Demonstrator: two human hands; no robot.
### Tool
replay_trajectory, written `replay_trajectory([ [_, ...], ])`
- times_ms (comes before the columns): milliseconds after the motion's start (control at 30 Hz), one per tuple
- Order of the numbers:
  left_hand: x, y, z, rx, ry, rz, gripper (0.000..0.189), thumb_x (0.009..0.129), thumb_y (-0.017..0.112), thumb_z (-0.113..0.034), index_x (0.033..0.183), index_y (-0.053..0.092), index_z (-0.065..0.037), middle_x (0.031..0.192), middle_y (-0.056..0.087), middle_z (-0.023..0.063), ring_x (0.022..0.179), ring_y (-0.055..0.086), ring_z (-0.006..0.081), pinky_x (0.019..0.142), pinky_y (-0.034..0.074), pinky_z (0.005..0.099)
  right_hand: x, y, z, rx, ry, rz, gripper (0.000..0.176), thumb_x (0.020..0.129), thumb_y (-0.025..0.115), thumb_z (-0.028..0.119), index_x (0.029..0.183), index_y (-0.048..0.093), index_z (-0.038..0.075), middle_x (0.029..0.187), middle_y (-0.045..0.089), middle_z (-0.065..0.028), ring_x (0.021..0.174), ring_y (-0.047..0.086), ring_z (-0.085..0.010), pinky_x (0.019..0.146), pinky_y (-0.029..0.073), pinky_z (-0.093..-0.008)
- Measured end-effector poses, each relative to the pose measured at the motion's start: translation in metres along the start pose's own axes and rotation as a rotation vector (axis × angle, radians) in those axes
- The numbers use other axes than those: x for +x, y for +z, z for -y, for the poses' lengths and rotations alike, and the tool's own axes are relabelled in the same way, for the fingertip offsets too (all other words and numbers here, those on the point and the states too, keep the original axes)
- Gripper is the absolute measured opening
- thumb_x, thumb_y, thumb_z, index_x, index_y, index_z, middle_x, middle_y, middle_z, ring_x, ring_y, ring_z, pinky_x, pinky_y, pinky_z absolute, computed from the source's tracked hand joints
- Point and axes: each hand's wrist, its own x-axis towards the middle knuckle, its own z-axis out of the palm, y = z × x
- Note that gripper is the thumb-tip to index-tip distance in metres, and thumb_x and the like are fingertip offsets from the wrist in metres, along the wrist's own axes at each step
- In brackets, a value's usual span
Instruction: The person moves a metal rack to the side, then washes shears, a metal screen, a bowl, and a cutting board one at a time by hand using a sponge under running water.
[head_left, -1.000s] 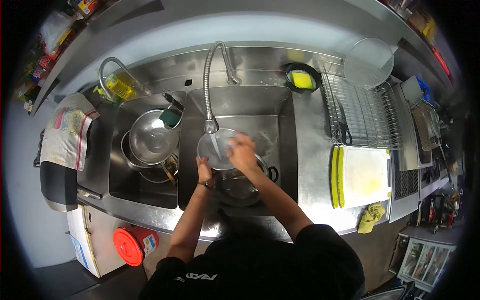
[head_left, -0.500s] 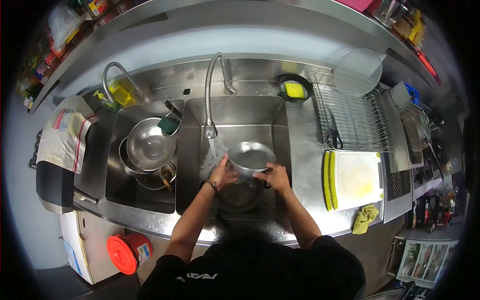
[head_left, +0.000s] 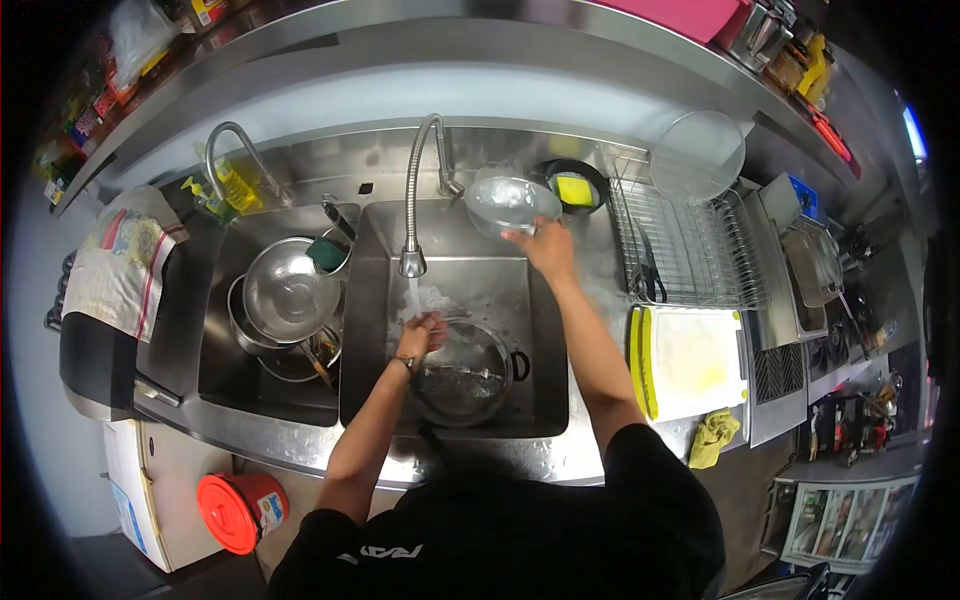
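1. Right hand (head_left: 545, 245): fingers and thumb clamped on the near right rim of one bowl (head_left: 505, 203). The bowl is tilted, above the far right corner of the right basin (head_left: 548, 405), clear of the water.

2. Left hand (head_left: 424, 333): fingers partly curled at the running water (head_left: 416, 292); whether they grip anything cannot be told.

3. Beside the left hand: one round vessel (head_left: 462, 378) with a black handle (head_left: 520, 367), in the right basin. One held bowl is thus out of the stream and one vessel remains in this basin.

4. Above the left hand: one flexible tap (head_left: 410, 185), running. A second tap (head_left: 230, 128) serves the left basin (head_left: 290, 405).

5. Left of the left hand: one metal bowl (head_left: 290, 288) on one pot (head_left: 237, 318), one green scourer (head_left: 325, 254), and several utensils (head_left: 322, 368), too overlapped to count. Judged by position, these are yet to be dealt with.

6. Right of the held bowl: one black pan (head_left: 602, 186) containing one yellow sponge (head_left: 574, 191); farther out, one wire rack (head_left: 700, 255).

7. Nearer the body: apparently two cutting boards (head_left: 697, 360) and one yellow cloth (head_left: 714, 438).
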Motion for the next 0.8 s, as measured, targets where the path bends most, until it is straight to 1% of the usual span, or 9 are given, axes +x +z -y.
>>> replay_trajectory([
  [33, -0.002, -0.006, 0.007, -0.006, -0.013, -0.006, 0.033, 0.088, 0.050, -0.031, 0.115, 0.052, -0.012, 0.098, 0.062, 0.0049, 0.080, 0.059, 0.0152, 0.066, 0.047, 0.0292, -0.010, -0.003, 0.000, -0.004, -0.003, 0.003, 0.056, 0.056, 0.077, 0.048, 0.077, 0.061, -0.002, 0.078, 0.062, -0.0204, 0.077, 0.060, -0.0356, 0.071, 0.047, -0.0410],
  [100, -0.011, -0.015, 0.017, -0.039, -0.039, -0.018, 0.037, 0.086, 0.053, -0.033, 0.115, 0.052, -0.010, 0.098, 0.062, 0.0050, 0.081, 0.059, 0.0157, 0.066, 0.047, 0.0294, -0.041, -0.011, -0.002, 0.052, 0.124, 0.156, 0.054, 0.056, 0.078, 0.042, 0.086, 0.064, -0.001, 0.098, 0.060, -0.0202, 0.103, 0.052, -0.0335, 0.082, 0.045, -0.0411],
  [267, -0.013, -0.030, 0.041, -0.046, -0.083, -0.011, 0.044, 0.085, 0.054, -0.038, 0.118, 0.049, -0.009, 0.102, 0.061, 0.0063, 0.085, 0.059, 0.0176, 0.071, 0.046, 0.0321, -0.138, -0.015, -0.025, 0.179, 0.122, 0.257, 0.045, 0.055, 0.081, 0.033, 0.085, 0.065, 0.004, 0.119, 0.049, -0.0197, 0.105, 0.052, -0.0339, 0.084, 0.046, -0.0392],
  [367, -0.014, -0.022, 0.031, -0.108, -0.111, 0.065, 0.048, 0.086, 0.051, -0.041, 0.121, 0.047, -0.008, 0.110, 0.057, 0.0093, 0.095, 0.057, 0.0212, 0.079, 0.046, 0.0363, -0.178, -0.023, -0.018, 0.279, 0.320, 0.402, 0.039, 0.055, 0.082, 0.026, 0.084, 0.065, 0.006, 0.118, 0.050, -0.0188, 0.103, 0.054, -0.0321, 0.082, 0.047, -0.0385],
  [433, -0.024, -0.005, 0.007, -0.164, -0.127, 0.104, 0.048, 0.087, 0.048, -0.042, 0.121, 0.046, -0.007, 0.114, 0.055, 0.0108, 0.101, 0.055, 0.0235, 0.082, 0.046, 0.0387, -0.196, -0.013, -0.023, 0.402, 0.078, 0.280, 0.036, 0.054, 0.083, 0.020, 0.082, 0.065, 0.008, 0.119, 0.050, -0.0178, 0.102, 0.055, -0.0300, 0.081, 0.048, -0.0382],
  [500, -0.040, 0.013, -0.019, -0.243, -0.197, 0.208, 0.056, 0.085, 0.051, -0.047, 0.123, 0.044, -0.007, 0.120, 0.051, 0.0120, 0.109, 0.050, 0.0269, 0.090, 0.042, 0.0426, -0.200, -0.012, -0.016, 0.436, 0.082, 0.329, 0.035, 0.053, 0.083, 0.018, 0.079, 0.063, 0.007, 0.120, 0.050, -0.0176, 0.103, 0.054, -0.0304, 0.082, 0.047, -0.0381],
  [600, -0.035, 0.014, -0.021, -0.356, -0.184, 0.322, 0.056, 0.085, 0.050, -0.045, 0.124, 0.043, -0.006, 0.120, 0.051, 0.0127, 0.108, 0.051, 0.0277, 0.088, 0.043, 0.0453, -0.193, -0.012, -0.006, 0.492, 0.011, 0.375, 0.036, 0.054, 0.083, 0.016, 0.074, 0.056, 0.005, 0.123, 0.047, -0.0179, 0.111, 0.050, -0.0318, 0.084, 0.046, -0.0375],
  [633, -0.025, 0.005, -0.011, -0.350, -0.180, 0.356, 0.053, 0.084, 0.051, -0.038, 0.123, 0.042, -0.004, 0.119, 0.052, 0.0134, 0.108, 0.051, 0.0272, 0.088, 0.042, 0.0468, -0.190, -0.011, -0.007, 0.428, -0.021, 0.386, 0.036, 0.055, 0.083, 0.015, 0.076, 0.055, 0.005, 0.126, 0.045, -0.0187, 0.114, 0.047, -0.0329, 0.084, 0.046, -0.0376],
  [800, -0.003, -0.007, 0.008, -0.436, -0.104, 0.244, 0.044, 0.083, 0.044, -0.026, 0.120, 0.044, -0.002, 0.116, 0.054, 0.0139, 0.102, 0.055, 0.0285, 0.085, 0.046, 0.0448, -0.179, 0.003, -0.007, 0.453, -0.148, 0.449, 0.036, 0.060, 0.080, 0.012, 0.086, 0.055, 0.008, 0.133, 0.036, -0.0194, 0.119, 0.042, -0.0343, 0.083, 0.048, -0.0377],
])
